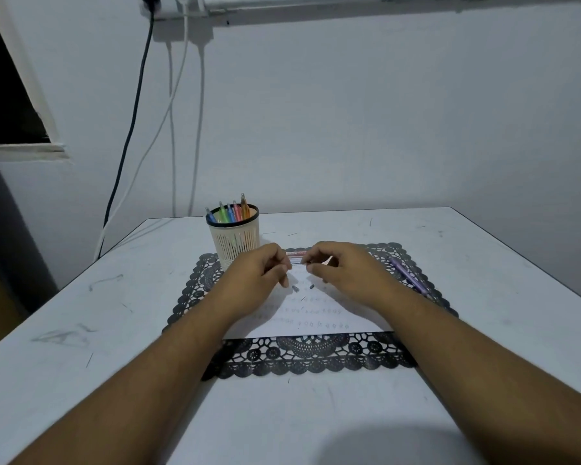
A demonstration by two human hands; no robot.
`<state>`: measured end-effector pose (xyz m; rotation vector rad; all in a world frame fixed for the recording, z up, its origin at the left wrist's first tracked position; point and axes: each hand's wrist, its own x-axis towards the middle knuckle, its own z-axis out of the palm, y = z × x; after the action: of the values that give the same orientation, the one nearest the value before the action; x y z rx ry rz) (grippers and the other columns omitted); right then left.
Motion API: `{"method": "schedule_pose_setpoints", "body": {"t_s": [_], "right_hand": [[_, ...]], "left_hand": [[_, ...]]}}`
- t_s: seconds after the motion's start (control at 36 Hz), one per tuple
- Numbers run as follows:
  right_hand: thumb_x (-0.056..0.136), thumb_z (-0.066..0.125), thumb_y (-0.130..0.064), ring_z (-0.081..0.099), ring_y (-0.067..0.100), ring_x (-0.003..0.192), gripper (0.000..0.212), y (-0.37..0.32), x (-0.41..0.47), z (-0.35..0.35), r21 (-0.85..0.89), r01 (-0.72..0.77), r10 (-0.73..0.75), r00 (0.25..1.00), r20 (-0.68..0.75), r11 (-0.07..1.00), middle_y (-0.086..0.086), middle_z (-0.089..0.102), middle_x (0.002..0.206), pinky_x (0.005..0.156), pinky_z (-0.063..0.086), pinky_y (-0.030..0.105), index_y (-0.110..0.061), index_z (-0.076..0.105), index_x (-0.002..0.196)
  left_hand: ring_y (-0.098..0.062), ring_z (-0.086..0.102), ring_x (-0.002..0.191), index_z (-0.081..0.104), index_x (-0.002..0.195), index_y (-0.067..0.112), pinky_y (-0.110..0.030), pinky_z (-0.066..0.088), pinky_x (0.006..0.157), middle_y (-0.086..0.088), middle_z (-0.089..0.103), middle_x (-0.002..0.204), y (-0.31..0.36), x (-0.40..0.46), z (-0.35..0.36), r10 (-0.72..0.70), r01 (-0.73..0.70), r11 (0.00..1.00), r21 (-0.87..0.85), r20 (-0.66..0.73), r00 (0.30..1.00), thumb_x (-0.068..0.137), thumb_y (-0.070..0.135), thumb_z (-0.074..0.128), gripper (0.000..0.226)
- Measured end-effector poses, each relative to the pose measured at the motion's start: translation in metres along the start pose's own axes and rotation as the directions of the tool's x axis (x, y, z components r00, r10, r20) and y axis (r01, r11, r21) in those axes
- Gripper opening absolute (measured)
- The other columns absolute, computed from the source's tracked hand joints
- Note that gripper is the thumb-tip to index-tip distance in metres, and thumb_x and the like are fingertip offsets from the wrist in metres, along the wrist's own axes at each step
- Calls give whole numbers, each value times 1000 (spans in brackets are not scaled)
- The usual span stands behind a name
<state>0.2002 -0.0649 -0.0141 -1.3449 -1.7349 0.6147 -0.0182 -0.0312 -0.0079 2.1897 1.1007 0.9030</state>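
The pen's (296,257) two ends are hidden inside the pinching fingers of the left hand (259,273) and right hand (344,268); only a short middle stretch shows. Two grey bits (295,288) on the paper (316,327) are too small to identify. The paper's writing is unreadable. The cup (235,239) hides its pens' lower halves. Both forearms are cut off by the bottom edge.

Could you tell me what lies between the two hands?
In the head view, a slim pen bridges the left hand and right hand, pinched by both.
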Motion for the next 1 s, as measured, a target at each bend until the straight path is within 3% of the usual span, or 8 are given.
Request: {"method": "schedule_pose_setpoints", "body": {"t_s": [0.14,0.19,0.31,0.5,0.72,0.81,0.92,1.0], "right_hand": [[99,71,-28,54,4,68,13,-4,0,3,2,47,-47,999,23,999,-20,71,93,71,48,29,-40,76,98],[99,71,-29,55,5,68,11,-3,0,3,-10,42,-41,999,35,999,-20,71,92,71,48,30,-40,75,99],[98,72,-27,56,8,70,11,-4,0,2,1,45,-46,998,33,999,-16,72,93,73,49,33,-38,76,99],[96,74,-27,62,12,75,11,-7,-2,1,45,34,-34,999,-1,998,-7,73,93,82,58,50,-37,72,95],[96,74,-24,62,13,74,11,-10,-3,2,62,28,-29,1000,6,998,-6,73,92,81,59,49,-35,74,92],[97,74,-25,63,13,73,10,-11,-3,1,60,25,-26,1000,6,998,-5,73,93,80,59,47,-34,74,94],[97,73,-23,63,11,72,8,-12,-3,0,66,34,-34,999,9,997,-3,73,93,74,57,36,-31,74,96],[97,74,-22,63,8,71,6,-14,-4,-1,73,36,-37,999,6,997,-3,74,92,68,55,24,-28,75,97]], "left_hand": [[-22,52,58,79,84,36,-24,39,54,9,76,79,-4,2,1,36,-38,999,-35,-60,998,100,30,68,20],[-22,57,63,81,88,36,-25,42,58,8,75,80,-6,3,1,34,-35,999,-22,-61,998,98,31,71,15],[-3,58,75,82,98,33,-28,43,67,10,68,85,-5,3,1,82,-78,996,42,-87,993,98,30,70,12],[-8,55,80,77,123,28,-27,42,72,5,57,88,0,5,-3,112,-104,990,98,-78,991,103,24,62,25],[-7,66,75,83,104,30,-19,49,67,11,77,87,1,1,-6,105,-125,990,-72,-227,968,93,19,77,16],[-1,59,58,83,106,31,-12,46,55,16,78,85,1,0,-6,49,-86,983,-162,-218,975,93,23,77,16],[-7,63,55,75,120,32,-13,47,55,12,79,84,2,-1,-6,20,-57,979,-195,-188,982,96,22,74,26],[-16,70,62,68,116,24,-20,50,54,3,80,86,3,1,-8,-37,-14,955,-295,-166,985,96,19,74,21]]}}
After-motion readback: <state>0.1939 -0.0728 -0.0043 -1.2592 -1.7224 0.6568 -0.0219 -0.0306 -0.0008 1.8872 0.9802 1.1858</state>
